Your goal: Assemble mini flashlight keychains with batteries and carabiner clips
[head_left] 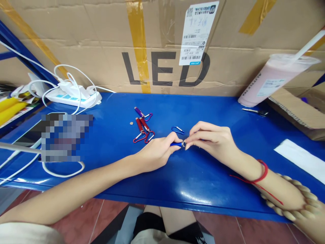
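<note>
My left hand (162, 151) is closed around the body of a small blue flashlight (177, 144), whose silver end points right. The fingertips of my right hand (213, 139) pinch at that silver end; whether a separate small part sits between them is hidden. Just behind the flashlight, a loose blue carabiner (178, 129) lies on the blue table (152, 183). To the left of my hands lie two red flashlights (142, 124) with red carabiners and a purple flashlight (138, 112) with its own clip. Beside them rests a small round silvery piece (131, 123).
A large cardboard box (101, 40) marked LED stands along the back. At the left are a white power strip (73, 96), cables and a phone (38, 130). On the right stand a pink drink cup (271, 79), a key (255, 111), white paper (302, 159) and an open carton (297, 108).
</note>
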Demonstrator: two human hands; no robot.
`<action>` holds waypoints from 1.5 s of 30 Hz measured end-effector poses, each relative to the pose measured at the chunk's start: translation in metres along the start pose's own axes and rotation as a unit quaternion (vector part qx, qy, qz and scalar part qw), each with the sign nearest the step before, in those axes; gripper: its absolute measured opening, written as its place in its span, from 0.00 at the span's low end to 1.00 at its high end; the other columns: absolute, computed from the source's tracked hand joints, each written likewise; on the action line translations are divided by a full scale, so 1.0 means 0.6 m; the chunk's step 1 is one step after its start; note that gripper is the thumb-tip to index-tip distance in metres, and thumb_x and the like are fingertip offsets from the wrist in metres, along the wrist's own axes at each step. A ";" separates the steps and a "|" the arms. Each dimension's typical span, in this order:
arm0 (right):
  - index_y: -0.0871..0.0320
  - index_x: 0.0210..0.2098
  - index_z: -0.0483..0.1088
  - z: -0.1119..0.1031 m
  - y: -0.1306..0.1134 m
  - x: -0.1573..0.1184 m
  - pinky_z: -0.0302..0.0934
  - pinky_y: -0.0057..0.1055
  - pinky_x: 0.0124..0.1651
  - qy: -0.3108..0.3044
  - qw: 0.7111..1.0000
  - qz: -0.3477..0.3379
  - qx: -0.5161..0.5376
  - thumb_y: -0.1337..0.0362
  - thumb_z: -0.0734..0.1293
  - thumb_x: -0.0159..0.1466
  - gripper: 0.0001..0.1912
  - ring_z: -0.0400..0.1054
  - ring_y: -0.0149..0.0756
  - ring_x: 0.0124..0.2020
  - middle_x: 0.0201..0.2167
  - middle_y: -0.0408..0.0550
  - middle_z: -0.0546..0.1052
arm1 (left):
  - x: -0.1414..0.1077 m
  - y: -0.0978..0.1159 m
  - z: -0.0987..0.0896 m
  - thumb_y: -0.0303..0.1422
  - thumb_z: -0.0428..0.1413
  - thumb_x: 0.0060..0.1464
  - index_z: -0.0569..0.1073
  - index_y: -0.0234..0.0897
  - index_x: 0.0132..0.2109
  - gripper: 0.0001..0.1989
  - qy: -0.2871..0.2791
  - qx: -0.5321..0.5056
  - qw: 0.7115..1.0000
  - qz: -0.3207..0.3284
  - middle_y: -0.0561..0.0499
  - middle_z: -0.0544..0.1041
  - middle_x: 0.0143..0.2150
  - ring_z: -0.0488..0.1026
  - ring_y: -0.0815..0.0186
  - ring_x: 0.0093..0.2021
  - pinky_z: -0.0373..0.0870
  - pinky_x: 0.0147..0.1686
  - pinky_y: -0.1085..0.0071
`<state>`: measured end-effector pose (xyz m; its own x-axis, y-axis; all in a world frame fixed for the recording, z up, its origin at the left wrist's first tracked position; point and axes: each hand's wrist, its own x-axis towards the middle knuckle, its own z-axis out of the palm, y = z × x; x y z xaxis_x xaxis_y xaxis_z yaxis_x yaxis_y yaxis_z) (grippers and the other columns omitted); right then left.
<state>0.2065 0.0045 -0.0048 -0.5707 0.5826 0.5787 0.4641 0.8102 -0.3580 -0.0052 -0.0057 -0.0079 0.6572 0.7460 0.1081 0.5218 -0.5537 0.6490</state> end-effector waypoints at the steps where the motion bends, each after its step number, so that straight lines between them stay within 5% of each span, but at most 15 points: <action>1: 0.54 0.30 0.75 0.000 -0.001 0.000 0.59 0.23 0.29 0.000 1.000 0.000 -0.002 0.65 0.66 0.61 0.05 0.68 0.25 0.30 0.32 0.43 0.73 | 0.000 -0.001 0.000 0.31 0.43 0.62 0.63 0.36 0.43 0.06 0.000 0.003 1.000 0.003 0.51 0.74 0.35 0.71 0.68 0.32 0.66 0.35 0.73; 10: 0.55 0.30 0.76 -0.003 -0.014 0.003 0.58 0.24 0.29 -0.015 0.999 0.030 0.005 0.64 0.65 0.62 0.07 0.68 0.26 0.30 0.31 0.43 0.75 | 0.000 -0.004 0.003 0.29 0.44 0.60 0.62 0.37 0.38 0.04 0.020 -0.018 0.999 0.026 0.50 0.75 0.38 0.74 0.68 0.37 0.69 0.39 0.73; 26: 0.57 0.25 0.77 0.013 -0.016 0.015 0.52 0.26 0.22 -0.016 0.954 0.259 0.146 0.58 0.71 0.53 0.09 0.58 0.24 0.19 0.23 0.43 0.72 | -0.001 -0.015 0.012 0.29 0.47 0.59 0.66 0.37 0.41 0.05 0.084 -0.025 0.995 0.056 0.51 0.76 0.41 0.75 0.70 0.38 0.71 0.39 0.75; 45: 0.59 0.24 0.76 0.016 -0.007 0.016 0.52 0.24 0.19 -0.013 0.953 0.249 0.172 0.58 0.71 0.53 0.10 0.58 0.22 0.17 0.23 0.44 0.73 | 0.002 -0.011 0.010 0.29 0.47 0.59 0.66 0.36 0.43 0.06 0.082 -0.043 0.995 0.035 0.51 0.76 0.38 0.75 0.69 0.35 0.70 0.37 0.75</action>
<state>0.1925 0.0074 -0.0044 -0.3565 0.8981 0.2576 0.4346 0.4035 -0.8052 -0.0045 -0.0035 -0.0163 0.5885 0.7612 0.2724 0.4252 -0.5779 0.6966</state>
